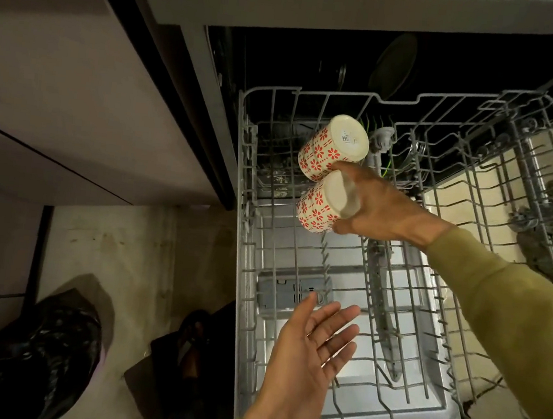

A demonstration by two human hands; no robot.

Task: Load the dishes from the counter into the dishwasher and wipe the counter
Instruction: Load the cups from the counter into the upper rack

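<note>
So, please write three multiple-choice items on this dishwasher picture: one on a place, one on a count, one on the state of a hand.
1. Where are the patterned cups?
A. on the floor
B. at the upper rack's left side
C. on the counter

2. How many patterned cups show?
A. two
B. one
C. four

3. The left hand is:
A. gripping a plate
B. open
C. a fist

Key: 1 B, both stand bottom-up in the upper rack; 2 A, far cup and near cup; 3 B, the left hand has spread fingers, while the right hand grips the near cup.
</note>
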